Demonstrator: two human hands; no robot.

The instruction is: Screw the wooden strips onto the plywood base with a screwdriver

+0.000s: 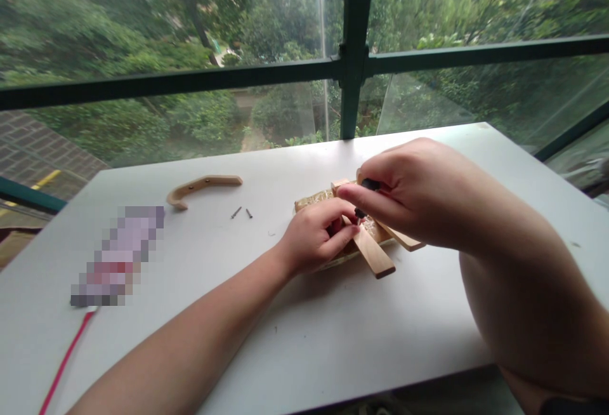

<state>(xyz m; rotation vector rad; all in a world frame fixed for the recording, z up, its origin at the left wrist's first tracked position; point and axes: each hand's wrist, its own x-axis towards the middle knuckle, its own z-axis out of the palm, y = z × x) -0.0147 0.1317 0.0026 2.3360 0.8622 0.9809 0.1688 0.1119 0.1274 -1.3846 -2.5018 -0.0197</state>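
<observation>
A wooden assembly (375,253) of flat slats over a pale board lies on the white table (304,332), right of centre. My left hand (316,234) rests on its near left side, fingers curled and pressing on the wood. My right hand (404,190) hovers over it, fingers closed round a small black-handled tool (368,184) whose tip points down at the slats. Where the tip meets the wood is hidden by my fingers.
A curved wooden piece (202,188) lies at the back left, with two dark screws (242,212) beside it. A blurred-out flat object (118,256) with a red cord (66,358) sits at the left. A window with green bars (354,53) stands behind the table.
</observation>
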